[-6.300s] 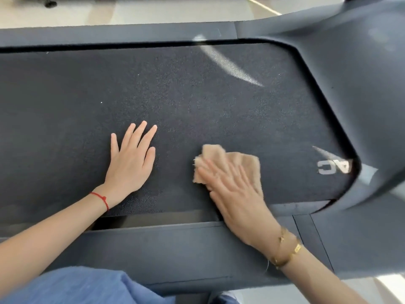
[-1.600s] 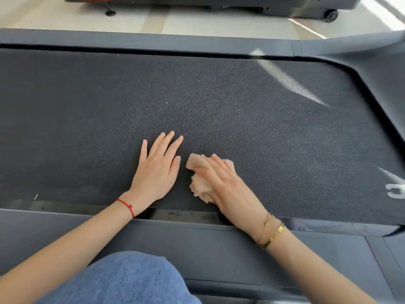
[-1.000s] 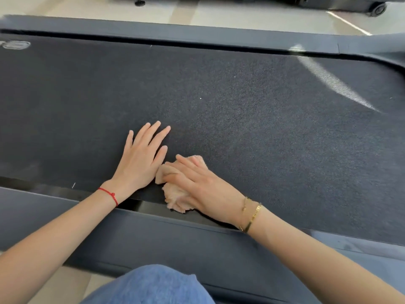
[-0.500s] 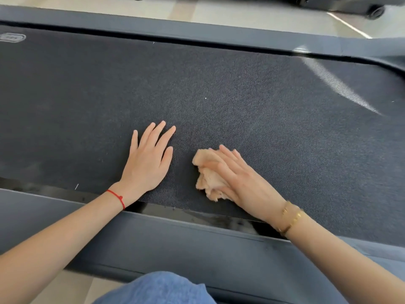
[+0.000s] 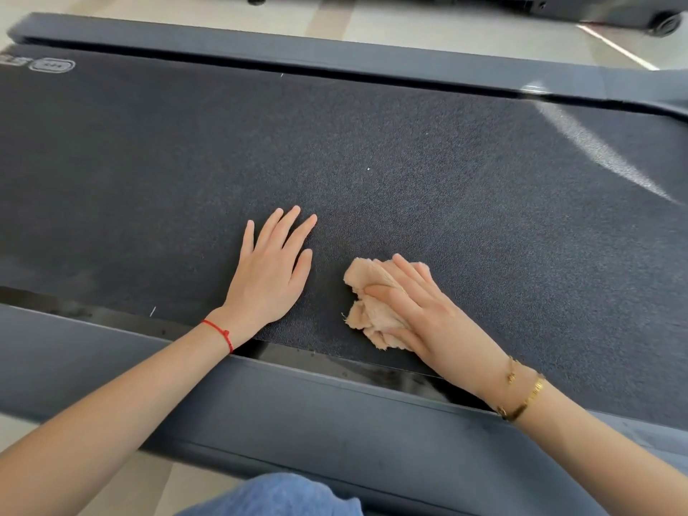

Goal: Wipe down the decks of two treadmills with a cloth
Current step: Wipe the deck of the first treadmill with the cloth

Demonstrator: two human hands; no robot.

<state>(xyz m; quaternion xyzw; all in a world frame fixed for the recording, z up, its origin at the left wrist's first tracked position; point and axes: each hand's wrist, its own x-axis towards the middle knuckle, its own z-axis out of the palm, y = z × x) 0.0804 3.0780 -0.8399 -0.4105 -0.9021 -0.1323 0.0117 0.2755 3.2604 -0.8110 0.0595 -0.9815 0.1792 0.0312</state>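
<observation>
Head view: our right hand (image 5: 428,322) presses the bunched cloth (image 5: 372,310) onto the belt (image 5: 409,162), fingers flat over it; our left hand (image 5: 270,277) rests spread beside it.

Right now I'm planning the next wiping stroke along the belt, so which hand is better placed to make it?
The right hand: it already presses the bunched tan cloth onto the treadmill belt. The left hand lies flat and empty on the belt beside it, seemingly bracing.

head view: I'm looking forward and down, close over the treadmill deck (image 5: 372,150)
facing: across the deck toward the far rail (image 5: 335,54)
shared: single view, no overlap
</observation>
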